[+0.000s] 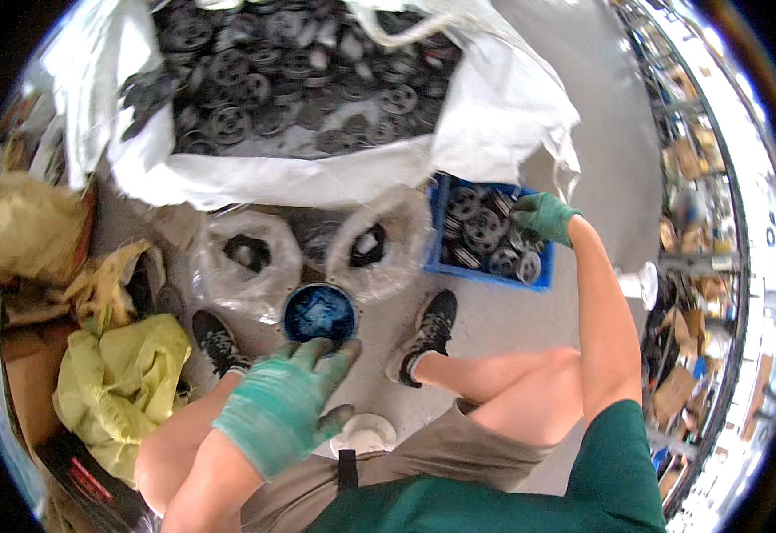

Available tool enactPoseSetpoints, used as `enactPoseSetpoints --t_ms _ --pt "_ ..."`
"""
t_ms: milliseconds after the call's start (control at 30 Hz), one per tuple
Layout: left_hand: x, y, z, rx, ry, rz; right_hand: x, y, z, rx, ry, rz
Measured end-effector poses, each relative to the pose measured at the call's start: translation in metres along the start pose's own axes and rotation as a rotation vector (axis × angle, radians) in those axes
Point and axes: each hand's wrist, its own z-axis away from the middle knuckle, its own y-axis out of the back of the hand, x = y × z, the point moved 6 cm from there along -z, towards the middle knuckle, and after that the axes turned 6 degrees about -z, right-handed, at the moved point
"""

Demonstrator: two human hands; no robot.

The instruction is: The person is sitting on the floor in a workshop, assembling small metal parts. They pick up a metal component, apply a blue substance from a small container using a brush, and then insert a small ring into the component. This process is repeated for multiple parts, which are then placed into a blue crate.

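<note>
My left hand (281,404), in a green glove with dark fingertips, is open with its fingers spread. Its fingertips are at the near rim of a round tub with a blue inside (319,311), which stands between my feet. Over to the right, my gloved right hand (545,218) reaches into the right side of a blue crate (494,279). Its fingers are bent and close together over the parts; what is between them is hidden. Black spoked wheels (484,229) fill the crate, some with greyish rims.
A large white sack (290,180) of black wheels lies ahead. Two clear-plastic-lined containers (247,253) (379,244) stand before it, with dark things inside. Yellow sacking (121,391) and cardboard (31,377) are at the left. Loaded shelves (685,266) line the right.
</note>
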Motion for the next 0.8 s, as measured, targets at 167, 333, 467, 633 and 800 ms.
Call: enactPoseSetpoints --t_ms 167,333,467,633,800 --pt "-0.010 0.018 0.016 0.041 0.049 -0.039 -0.238 -0.030 0.010 -0.097 0.571 0.117" --pt "-0.033 0.034 0.026 0.105 0.091 -0.001 -0.358 -0.043 -0.066 -0.004 0.607 0.228" --pt "-0.055 0.041 0.036 0.146 0.142 0.072 -0.410 -0.067 -0.174 0.093 0.640 0.379" --pt "-0.086 0.029 0.049 0.089 0.210 0.154 -0.464 -0.110 -0.280 0.282 0.462 0.405" --pt "-0.107 0.045 0.059 0.150 0.225 0.129 -0.475 -0.143 -0.354 0.178 0.384 0.288"
